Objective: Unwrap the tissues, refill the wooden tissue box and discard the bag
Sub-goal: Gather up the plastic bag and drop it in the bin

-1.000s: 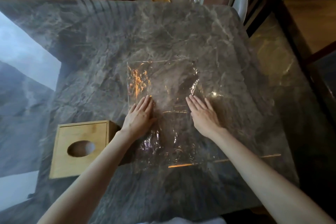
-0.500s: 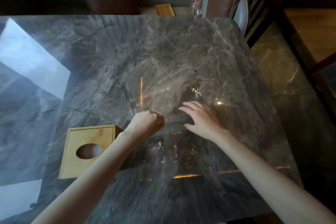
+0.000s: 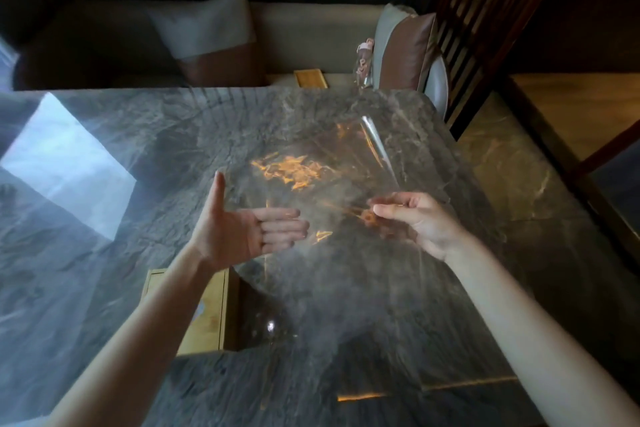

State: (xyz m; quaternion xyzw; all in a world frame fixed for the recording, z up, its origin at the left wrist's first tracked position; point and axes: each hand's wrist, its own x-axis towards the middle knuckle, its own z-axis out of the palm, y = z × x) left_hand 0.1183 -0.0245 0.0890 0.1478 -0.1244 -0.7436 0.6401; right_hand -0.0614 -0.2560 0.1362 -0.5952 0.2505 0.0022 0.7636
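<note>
The right hand (image 3: 420, 222) held the clear plastic bag (image 3: 332, 191) above the bench (image 3: 166, 135). Its grip was nearly closed: the thumb and the fingers pinched the film near its right side, and the sheet was lifted and tilted, with one rolled edge rising toward the far right corner of the bench. The left hand (image 3: 239, 230) was fully open and flat, palm turned toward the right, thumb pointing up and the four fingers together. Its fingertips (image 3: 298, 229) lay at the left part of the film; whether they touched it I cannot tell, because the film is transparent and blurred.

The wooden tissue box (image 3: 207, 315) stood on the bench near the front, to the left, partly hidden under the left forearm. The lower part of the bag hung down just beside the box.

The bench surface was dark marble with a bright reflection on the left. Its right edge was near the right arm, and beyond the far edge stood a sofa with cushions (image 3: 204, 28).
</note>
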